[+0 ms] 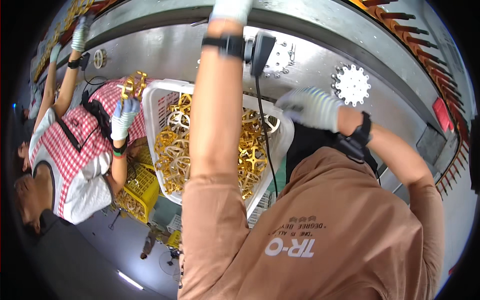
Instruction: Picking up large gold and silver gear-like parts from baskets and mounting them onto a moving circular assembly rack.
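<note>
Basket (285, 137) of gold metal parts (255, 159) sits under your left arm (217, 110). Your left hand (232, 9), cut off at top: finger state cannot be told. Your right hand (311, 108), near basket corner: fingers bent, grip unclear. Risk: cable (260, 107) at left wrist could snag parts if arm draws back.

A shiny metal surface (320, 62). A white scalloped disc (353, 85) lies near the right hand (311, 107); small metal pieces (285, 71) lie between it and the left hand (232, 9).
</note>
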Motion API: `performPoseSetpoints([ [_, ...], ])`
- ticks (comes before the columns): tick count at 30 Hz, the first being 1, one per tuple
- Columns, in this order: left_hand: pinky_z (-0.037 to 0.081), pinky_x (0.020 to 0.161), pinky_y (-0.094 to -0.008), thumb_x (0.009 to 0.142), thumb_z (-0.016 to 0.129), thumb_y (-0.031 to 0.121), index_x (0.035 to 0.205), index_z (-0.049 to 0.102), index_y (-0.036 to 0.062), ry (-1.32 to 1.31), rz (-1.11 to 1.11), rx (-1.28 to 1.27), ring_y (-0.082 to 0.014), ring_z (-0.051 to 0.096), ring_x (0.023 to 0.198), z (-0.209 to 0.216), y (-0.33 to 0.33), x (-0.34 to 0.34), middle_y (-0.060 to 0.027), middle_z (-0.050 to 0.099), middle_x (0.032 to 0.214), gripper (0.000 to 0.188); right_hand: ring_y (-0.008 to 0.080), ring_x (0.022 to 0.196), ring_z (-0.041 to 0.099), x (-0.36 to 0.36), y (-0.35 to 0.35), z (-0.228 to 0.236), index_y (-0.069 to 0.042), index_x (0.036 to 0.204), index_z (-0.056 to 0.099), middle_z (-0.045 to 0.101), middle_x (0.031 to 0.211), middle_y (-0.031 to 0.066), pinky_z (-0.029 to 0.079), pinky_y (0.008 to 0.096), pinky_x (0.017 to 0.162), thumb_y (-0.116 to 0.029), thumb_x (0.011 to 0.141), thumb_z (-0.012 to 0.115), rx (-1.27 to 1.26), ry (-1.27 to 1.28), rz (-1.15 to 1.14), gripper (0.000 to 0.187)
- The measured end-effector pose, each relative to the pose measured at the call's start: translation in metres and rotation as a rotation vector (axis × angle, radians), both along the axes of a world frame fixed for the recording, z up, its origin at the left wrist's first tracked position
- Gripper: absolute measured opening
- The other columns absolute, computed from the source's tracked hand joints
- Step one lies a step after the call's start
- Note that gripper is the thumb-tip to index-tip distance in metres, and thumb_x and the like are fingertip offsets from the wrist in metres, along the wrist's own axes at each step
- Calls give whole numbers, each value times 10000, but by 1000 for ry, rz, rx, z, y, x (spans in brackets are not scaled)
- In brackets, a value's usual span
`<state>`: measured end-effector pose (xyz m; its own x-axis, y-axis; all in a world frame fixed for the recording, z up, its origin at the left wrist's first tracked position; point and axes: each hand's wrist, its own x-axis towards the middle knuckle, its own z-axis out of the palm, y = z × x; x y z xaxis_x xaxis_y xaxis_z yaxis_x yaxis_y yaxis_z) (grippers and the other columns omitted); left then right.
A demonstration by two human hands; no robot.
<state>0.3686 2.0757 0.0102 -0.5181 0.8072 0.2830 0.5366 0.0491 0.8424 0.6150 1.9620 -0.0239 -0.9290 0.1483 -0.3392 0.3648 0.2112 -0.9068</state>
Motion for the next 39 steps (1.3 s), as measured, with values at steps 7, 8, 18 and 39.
performPoseSetpoints([
  [7,451,666,-312,890,583,178,933,656,-8,-67,583,-592,-156,527,665,-8,-349,-50,-88,653,770,205,276,1096,588,-113,-114,-43,-51,1165,589,581,1238,139,475,361,938,-65,866,513,509,176,627,308],
  [8,462,678,-315,898,596,179,930,665,5,-233,691,-612,-170,545,671,-14,-380,-36,-97,651,765,190,296,1110,581,-131,-131,-50,-13,1177,571,551,1287,169,481,364,926,-106,870,526,776,190,719,323],
  [18,426,923,-443,805,640,207,1043,626,51,593,558,-1030,-349,542,1061,-16,-485,-53,-164,601,1130,285,300,1284,448,-271,-177,-82,-63,1352,471,454,1407,143,383,438,1025,-167,895,528,1111,203,802,472],
  [39,377,1003,-484,651,801,250,1237,558,101,132,214,-1525,-418,448,1190,102,-588,12,-264,414,1355,652,223,864,617,-277,-233,-125,-125,1041,722,660,1030,72,501,447,544,-146,752,727,1175,-436,1208,290],
])
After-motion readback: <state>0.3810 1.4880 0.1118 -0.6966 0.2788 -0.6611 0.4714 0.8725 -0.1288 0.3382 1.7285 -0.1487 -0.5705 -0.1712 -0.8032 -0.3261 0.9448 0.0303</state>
